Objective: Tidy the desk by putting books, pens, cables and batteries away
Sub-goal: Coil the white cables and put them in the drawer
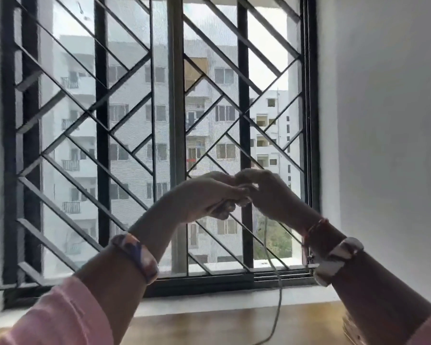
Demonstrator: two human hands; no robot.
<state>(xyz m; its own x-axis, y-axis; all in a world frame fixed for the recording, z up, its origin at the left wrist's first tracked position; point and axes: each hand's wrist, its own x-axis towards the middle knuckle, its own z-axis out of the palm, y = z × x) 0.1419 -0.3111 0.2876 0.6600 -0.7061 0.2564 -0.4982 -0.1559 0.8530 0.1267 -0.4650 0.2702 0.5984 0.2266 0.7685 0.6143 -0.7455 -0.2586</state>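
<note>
Both arms are reaching up and forward, forearms rising from the lower corners and converging at centre. The left hand (204, 195) is lying palm-down with its wrist bent, fingers curling under and pinching something small and pale; what it is cannot be told. The right hand (264, 192) is meeting it fingertip to fingertip, fingers bent and pinching at the same spot. Both wrists are wearing bands, and pink sleeves are covering the arms near the elbows
</note>
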